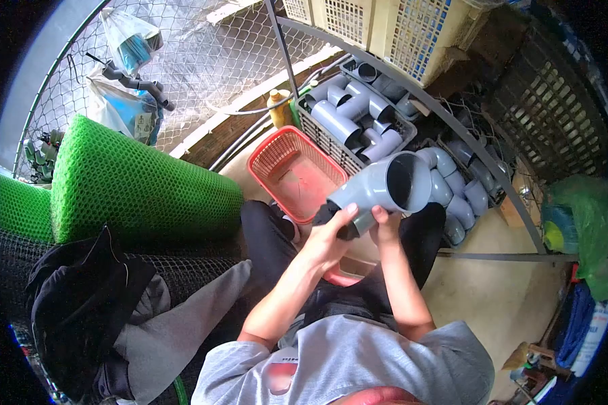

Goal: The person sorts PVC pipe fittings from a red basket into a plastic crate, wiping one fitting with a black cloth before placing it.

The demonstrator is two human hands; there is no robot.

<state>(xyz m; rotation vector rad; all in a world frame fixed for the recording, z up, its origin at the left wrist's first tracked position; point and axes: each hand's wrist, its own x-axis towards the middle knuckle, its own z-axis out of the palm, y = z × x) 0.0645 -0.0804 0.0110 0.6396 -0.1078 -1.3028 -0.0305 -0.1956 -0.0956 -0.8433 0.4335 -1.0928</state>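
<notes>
Left hand: the left hand grasps the fitting's narrow end, thumb on top, beside a dark piece too hidden to name.
Right hand: the right hand grips the fitting's underside near the wide mouth, thumb up against the wall; its fingers are mostly hidden.
Fitting: the grey fitting is held tilted above the lap, between the knees, wide mouth toward the right.
Slip: the wall looks smooth and the mouth end bulky, so a loose right thumb could let it roll or drop.
Dark piece: if it is loose, tipping the narrow end down could shed it; whether it is fixed, I cannot tell.
Basket: the red basket sits just beyond the narrow end; a wide swing to the left could knock its rim.
Tees: these grey tees are heaped in a crate ahead; a bump could shift the pile.
Elbows: grey elbows lie to the right; reaching carelessly past them could send one rolling.
</notes>
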